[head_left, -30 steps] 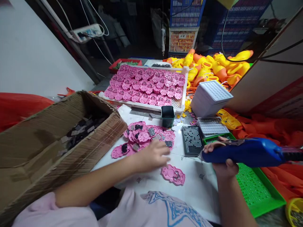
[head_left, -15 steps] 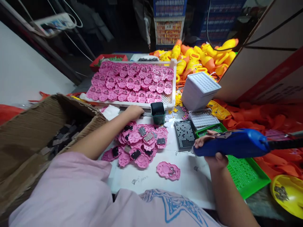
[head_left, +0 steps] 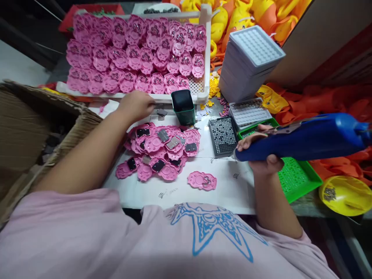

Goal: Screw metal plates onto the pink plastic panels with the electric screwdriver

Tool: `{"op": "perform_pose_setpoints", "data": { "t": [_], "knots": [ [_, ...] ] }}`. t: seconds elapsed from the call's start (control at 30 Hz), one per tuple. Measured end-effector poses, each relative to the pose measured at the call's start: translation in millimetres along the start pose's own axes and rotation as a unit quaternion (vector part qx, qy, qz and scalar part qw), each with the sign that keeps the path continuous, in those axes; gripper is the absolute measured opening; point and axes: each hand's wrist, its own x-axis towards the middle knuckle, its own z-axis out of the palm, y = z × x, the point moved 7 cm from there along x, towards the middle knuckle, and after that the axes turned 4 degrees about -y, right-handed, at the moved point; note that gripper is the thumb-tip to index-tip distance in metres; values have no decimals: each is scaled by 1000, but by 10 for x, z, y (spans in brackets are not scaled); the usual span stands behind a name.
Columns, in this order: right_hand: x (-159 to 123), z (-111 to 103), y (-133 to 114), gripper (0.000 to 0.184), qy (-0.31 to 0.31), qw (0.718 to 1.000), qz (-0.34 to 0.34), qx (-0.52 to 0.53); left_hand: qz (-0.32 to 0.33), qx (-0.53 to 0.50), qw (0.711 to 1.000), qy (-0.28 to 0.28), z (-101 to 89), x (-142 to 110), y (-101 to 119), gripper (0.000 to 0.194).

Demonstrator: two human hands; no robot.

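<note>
My left hand [head_left: 136,105] reaches over a heap of pink toy plates [head_left: 161,153] and pinches a small grey metal piece [head_left: 161,112] lying beside a dark green cup [head_left: 183,107]. My right hand [head_left: 263,159] grips a blue electric screwdriver [head_left: 305,137], held level above the white table. One pink plate [head_left: 202,180] lies alone near the table's front edge. A black screw tray [head_left: 223,135] sits just left of the screwdriver's tip.
A white crate [head_left: 204,46] full of pink plates stands at the back. A stack of white trays [head_left: 250,62] and yellow toy parts [head_left: 267,15] are at the back right. A cardboard box [head_left: 31,128] is on the left, a green tray [head_left: 296,176] and yellow bowl [head_left: 344,195] on the right.
My left hand left the pink heap and moved back to the grey piece by the green cup. The view tilted down and closer. The screwdriver stayed in my right hand.
</note>
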Motion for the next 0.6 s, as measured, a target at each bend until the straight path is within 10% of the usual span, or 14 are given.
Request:
{"op": "perform_pose_setpoints", "data": {
  "t": [0.17, 0.27, 0.43, 0.6],
  "knots": [
    [3, -7, 5, 50, 1, 1000, -4, -5, -87, -121, 982, 112, -483, -462, 159, 30],
    [-3, 6, 6, 53, -3, 1000, -5, -5, -72, -444, 872, 194, -645, -1036, 589, 45],
    [-5, 50, 6, 55, -11, 1000, -5, -5, 10, -533, 846, -14, -167, -1675, 1734, 33],
    [-11, 99, -1, 57, -9, 1000, 0, -4, 69, -462, 884, -28, 262, -1729, 2175, 31]
  ]
}}
